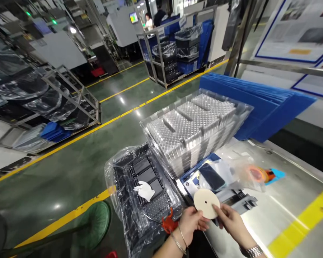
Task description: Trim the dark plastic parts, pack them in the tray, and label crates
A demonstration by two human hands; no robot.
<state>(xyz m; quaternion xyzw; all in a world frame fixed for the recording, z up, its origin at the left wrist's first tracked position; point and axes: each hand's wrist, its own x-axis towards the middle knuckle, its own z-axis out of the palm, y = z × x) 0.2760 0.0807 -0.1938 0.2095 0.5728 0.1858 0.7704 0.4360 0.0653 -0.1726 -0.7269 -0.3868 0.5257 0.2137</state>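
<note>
Disc (206, 203) between both hands' fingers (201, 224)

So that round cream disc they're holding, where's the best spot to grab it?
By its thin rim, pinched from opposite sides. The cream disc is flat and stands face-on to the camera, so only the edge offers purchase. The left hand and right hand hold it at the lower edge, one from each side.
</note>
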